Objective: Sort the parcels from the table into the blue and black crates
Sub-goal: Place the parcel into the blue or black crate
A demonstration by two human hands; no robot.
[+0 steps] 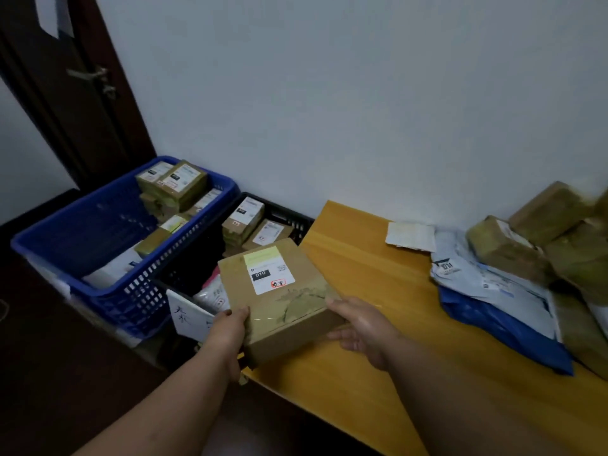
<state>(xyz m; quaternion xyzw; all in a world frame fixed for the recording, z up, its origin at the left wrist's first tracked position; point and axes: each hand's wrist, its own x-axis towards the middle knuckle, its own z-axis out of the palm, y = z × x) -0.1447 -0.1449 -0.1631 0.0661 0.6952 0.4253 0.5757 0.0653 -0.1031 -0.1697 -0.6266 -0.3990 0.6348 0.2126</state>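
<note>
Blue crate [98, 232] and black crate [296, 218], both holding labelled boxes. Left hand [230, 327] and right hand [362, 327] grip the near corners of a brown cardboard parcel [283, 301], white label reading "010", held over the table [378, 291] edge beside the black crate. Unsorted parcels [526, 245] far right.

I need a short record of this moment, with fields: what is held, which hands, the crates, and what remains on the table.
held: cardboard box with label "010"
hands: left hand and right hand grip its near corners
position: above the table's left edge, beside the black crate
blue crate: holds several boxes
black crate: holds boxes and a bag
table: boxes and mail bags piled at right
</note>
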